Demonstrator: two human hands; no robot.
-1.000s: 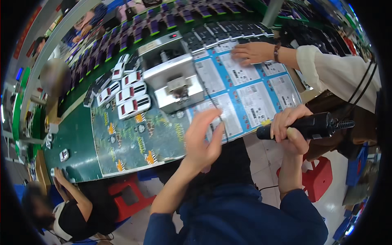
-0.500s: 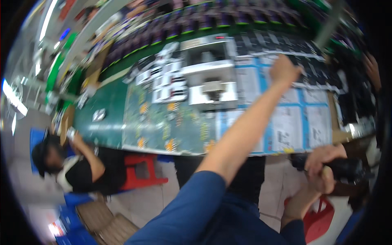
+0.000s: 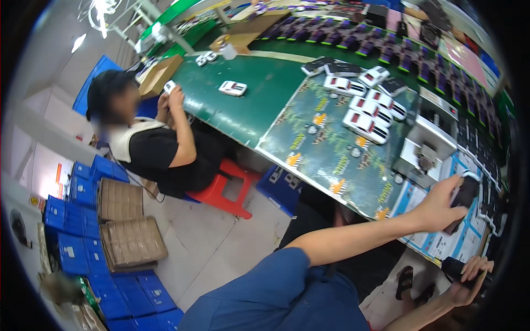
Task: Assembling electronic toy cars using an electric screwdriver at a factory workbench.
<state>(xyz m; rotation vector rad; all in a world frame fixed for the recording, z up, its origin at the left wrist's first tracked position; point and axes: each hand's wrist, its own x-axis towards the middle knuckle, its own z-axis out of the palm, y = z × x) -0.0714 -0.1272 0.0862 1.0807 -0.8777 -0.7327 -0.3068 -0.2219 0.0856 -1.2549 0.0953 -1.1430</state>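
My left hand [image 3: 441,207] reaches out over the right part of the bench. Its thumb and fingers grip a toy car [image 3: 464,199], black base showing and a white edge at the top. Lower right, my right hand [image 3: 469,281] is closed around a black handheld object [image 3: 454,268], mostly covered by the fingers. Beside my left hand stands a silver metal fixture [image 3: 424,149]. Rows of black toy-car bases [image 3: 486,190] with white edges lie past the held car. White toy cars [image 3: 367,124] with dark windows are grouped left of the fixture.
A patterned mat [image 3: 331,154] covers the bench's middle; one white car [image 3: 233,87] lies on the green surface. A co-worker [image 3: 149,132] sits at left on a red stool [image 3: 226,190]. Blue bins [image 3: 72,215] and brown cartons [image 3: 130,237] stand on the floor.
My view has swung left, so the bench now sits farther right. My left hand has come back from the rows of black bases and now visibly holds a toy car.
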